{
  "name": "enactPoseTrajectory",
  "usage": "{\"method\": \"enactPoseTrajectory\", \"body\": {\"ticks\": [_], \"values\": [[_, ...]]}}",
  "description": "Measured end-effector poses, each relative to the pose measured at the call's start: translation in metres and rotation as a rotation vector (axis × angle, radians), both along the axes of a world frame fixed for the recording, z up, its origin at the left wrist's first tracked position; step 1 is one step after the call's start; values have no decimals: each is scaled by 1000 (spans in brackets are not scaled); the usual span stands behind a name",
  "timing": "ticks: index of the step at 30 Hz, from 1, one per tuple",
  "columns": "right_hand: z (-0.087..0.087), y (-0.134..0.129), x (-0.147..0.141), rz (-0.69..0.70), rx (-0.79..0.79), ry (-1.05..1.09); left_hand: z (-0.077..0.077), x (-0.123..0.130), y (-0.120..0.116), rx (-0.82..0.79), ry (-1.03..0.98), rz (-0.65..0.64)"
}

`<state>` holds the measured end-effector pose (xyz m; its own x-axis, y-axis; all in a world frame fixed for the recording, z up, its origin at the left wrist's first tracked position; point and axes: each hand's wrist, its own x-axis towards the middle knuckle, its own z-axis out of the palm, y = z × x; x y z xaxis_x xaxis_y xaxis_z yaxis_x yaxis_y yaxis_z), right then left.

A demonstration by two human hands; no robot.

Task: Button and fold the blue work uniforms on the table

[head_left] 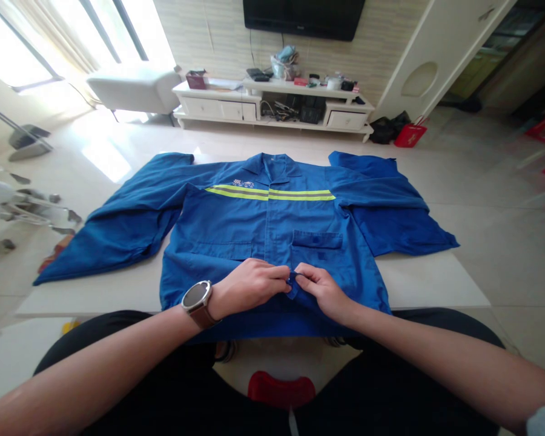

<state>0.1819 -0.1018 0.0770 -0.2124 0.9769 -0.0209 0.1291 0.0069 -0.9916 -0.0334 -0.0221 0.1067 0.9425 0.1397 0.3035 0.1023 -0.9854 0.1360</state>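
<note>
Both my hands pinch the lower front of a blue jacket [311,212] spread face-up on the white table [436,284].
I judge the cloth light, soft and limp, sturdy rather than fragile, and not very slippery; the best hold looks to be a fingertip pinch on the folded front edge [293,293], since a flat palm would only rumple it. My left hand [258,284] and right hand [321,292] are close together, thumbs and fingers clamped on that edge. The collar [272,166] points away from me, and the hem [272,327] comes towards me, over the table's near edge. The body's axis runs straight out from my lap, while the longest span lies crosswise, sleeve [131,209] to sleeve. Beyond the table, the low cabinet [202,108] stands well apart, against the wall.
</note>
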Motion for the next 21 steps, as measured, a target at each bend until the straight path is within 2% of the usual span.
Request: {"method": "enactPoseTrajectory", "body": {"ticks": [8, 12, 16, 21], "values": [[-9, 3, 3, 25, -41, 0, -3, -5, 2, -101, 41, 122], [-16, 1, 3, 4, -189, 97, -5, -3, 1, -109, 41, 118], [-8, 1, 2, -8, -342, 212, -4, -1, 2, -98, 45, 125], [16, -1, 4, 263, -361, 188, -2, -3, 14, -34, 146, 231]]}}
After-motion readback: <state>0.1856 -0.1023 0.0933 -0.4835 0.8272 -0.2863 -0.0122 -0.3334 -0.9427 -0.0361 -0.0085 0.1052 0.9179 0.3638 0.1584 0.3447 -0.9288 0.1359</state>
